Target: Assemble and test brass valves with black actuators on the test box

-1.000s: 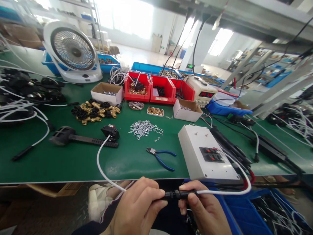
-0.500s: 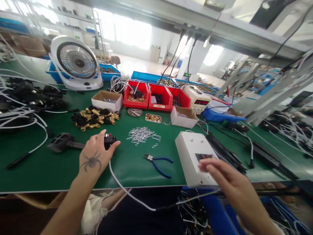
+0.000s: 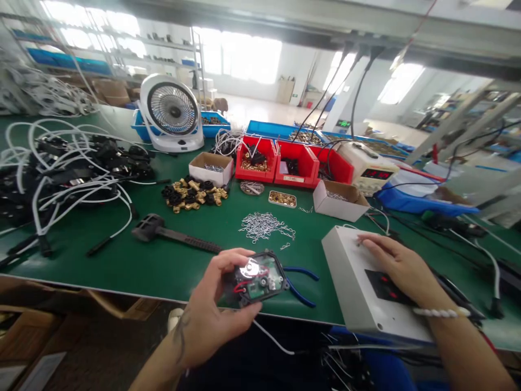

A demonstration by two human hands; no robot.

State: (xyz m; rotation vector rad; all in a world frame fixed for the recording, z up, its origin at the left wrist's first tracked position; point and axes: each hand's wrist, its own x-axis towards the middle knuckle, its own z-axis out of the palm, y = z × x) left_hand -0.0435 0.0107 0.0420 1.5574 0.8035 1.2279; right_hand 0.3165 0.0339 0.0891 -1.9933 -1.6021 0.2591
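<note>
My left hand [image 3: 222, 301] grips an open black housing [image 3: 261, 276] by its edges. Inside it show a green circuit board, red wires and a round silvery part. A white cable [image 3: 273, 338] runs down from it past the table edge. My right hand [image 3: 401, 263] rests over a white control box [image 3: 350, 282], thumb and forefinger pinched on a small toggle switch [image 3: 359, 243] on its top. Red lights glow in the box's dark panel [image 3: 385, 285], partly under the hand. Blue-handled pliers [image 3: 301, 293] lie partly hidden behind the housing.
A black hammer [image 3: 175, 233] lies left of a heap of wire clips [image 3: 262, 225]. Brass fittings [image 3: 193, 194], red bins [image 3: 256, 160], a white fan [image 3: 173, 111] and a power supply [image 3: 368, 165] stand farther back. Tangled cables [image 3: 69, 168] cover the left side.
My left hand has brought the housing right and nearer, turning its open inside into view. My right hand has moved from above the box onto its toggle switch. The view has swung left.
</note>
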